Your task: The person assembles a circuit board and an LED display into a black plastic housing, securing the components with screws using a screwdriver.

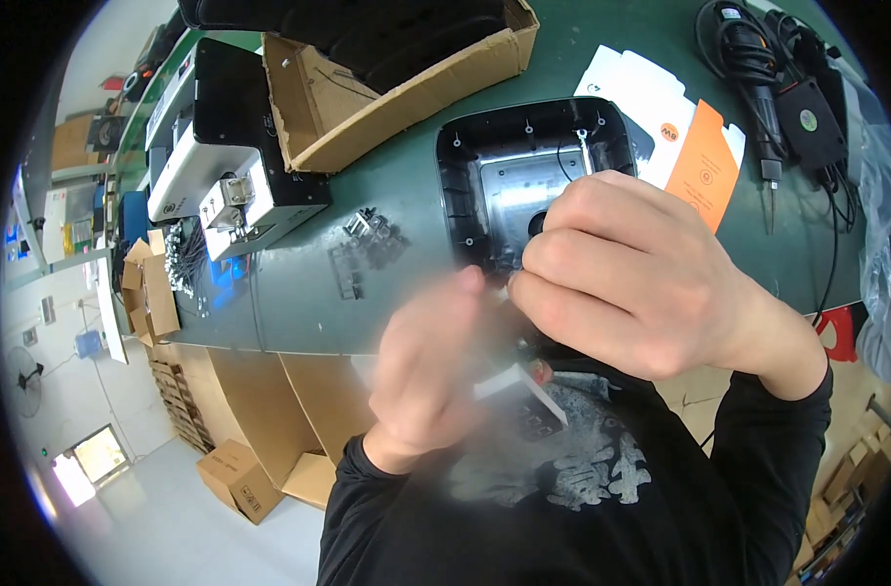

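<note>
Clock positions were read from the middle of the view. At 9 o'clock, an open brown cardboard carton (150, 293) stood at the table edge. At 10 o'clock stood a boxy black-and-white machine (233, 112) with a metal fitting on its front. Nearer the middle, also toward 10, small clear and metallic parts (369, 232) lay loose on the dark green tabletop (304, 317). At 11 to 12 o'clock, a shallow brown cardboard tray (406, 112) held a black item.

The left hand (424, 366), at 7 o'clock, was blurred, its fingers curled. Just beside it, at 5 o'clock, a white-edged dark slab (526, 402) sat before the person's shirt; whether the hand gripped it could not be told.

The open black plastic housing (457, 200) rested on the table at 1 o'clock, a shiny panel inside. The right hand (633, 272), at 3 o'clock, overlapped its near right corner, fingers bent tightly inward; anything pinched there was hidden.

At 2 o'clock lay a white-and-orange printed card (704, 171), then, farther right, a black-handled corded tool (758, 112), tip toward 6.
</note>
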Demonstrator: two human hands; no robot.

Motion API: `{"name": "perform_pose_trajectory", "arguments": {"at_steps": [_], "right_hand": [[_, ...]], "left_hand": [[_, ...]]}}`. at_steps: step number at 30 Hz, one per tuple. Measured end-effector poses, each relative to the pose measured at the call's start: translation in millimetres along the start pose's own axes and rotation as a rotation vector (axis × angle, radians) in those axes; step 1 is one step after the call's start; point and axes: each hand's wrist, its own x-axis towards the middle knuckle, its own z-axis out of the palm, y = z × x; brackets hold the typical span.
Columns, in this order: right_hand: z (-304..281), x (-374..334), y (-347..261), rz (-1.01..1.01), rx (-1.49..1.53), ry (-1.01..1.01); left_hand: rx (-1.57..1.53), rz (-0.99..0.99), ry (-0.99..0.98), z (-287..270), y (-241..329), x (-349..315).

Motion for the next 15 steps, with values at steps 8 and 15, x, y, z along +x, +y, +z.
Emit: {"name": "perform_pose_trajectory", "arguments": {"at_steps": [8,15], "right_hand": [[0.8,-2.0,7.2,-0.075,0.022,0.006],[0.1,-1.9,5.2,-0.051,0.021,0.007]], "left_hand": [[0.045,0.017,0.010,2.5,-0.8,-1.2],[-0.011,-0.020,-0.023,0.7,2.6,2.2]]}}
